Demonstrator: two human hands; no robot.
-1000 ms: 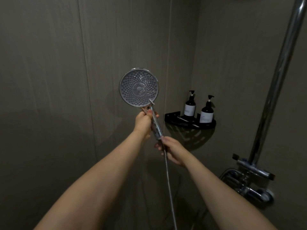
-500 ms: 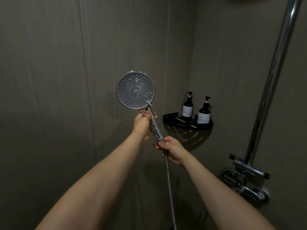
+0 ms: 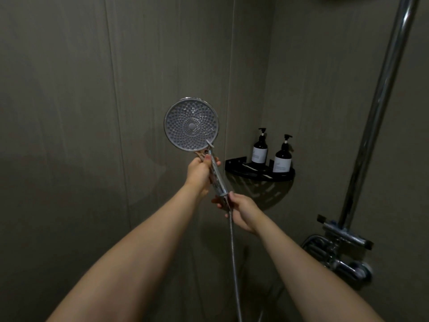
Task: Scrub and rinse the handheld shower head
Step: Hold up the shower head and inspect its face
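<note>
The handheld shower head point(image 3: 191, 125) is a round chrome disc with a dotted spray face turned toward me, held up in front of the grey wall. My left hand point(image 3: 199, 173) is wrapped around the upper part of its chrome handle. My right hand point(image 3: 241, 211) grips the lower end of the handle, where the metal hose point(image 3: 233, 259) joins and hangs down. No water comes from the spray face.
A black corner shelf point(image 3: 234, 166) carries two dark pump bottles point(image 3: 260, 148) point(image 3: 282, 156) at the right. A chrome riser pipe point(image 3: 376, 108) runs up the right wall above the mixer valve point(image 3: 343, 249). Grey panelled walls enclose the stall.
The shower head and both hands have dropped slightly and shifted a little left in the view. Both grips stay the same.
</note>
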